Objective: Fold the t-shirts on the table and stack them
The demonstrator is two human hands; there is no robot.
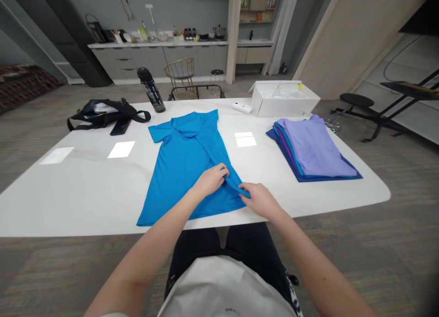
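Note:
A bright blue short-sleeved T-shirt lies spread on the white table, its collar toward the far side and its hem near the front edge. My left hand pinches the cloth partway up the shirt's right part. Down at the lower right corner, by the hem, my right hand grips the side edge between thumb and fingers. Between the two hands the fabric is lifted into a fold that runs up toward the collar. The far right sleeve is partly bunched.
To the right lies a stack of folded garments, lavender on top. Behind it stand an open white box and a small white device. A black bag, a phone and a dark bottle occupy the far left.

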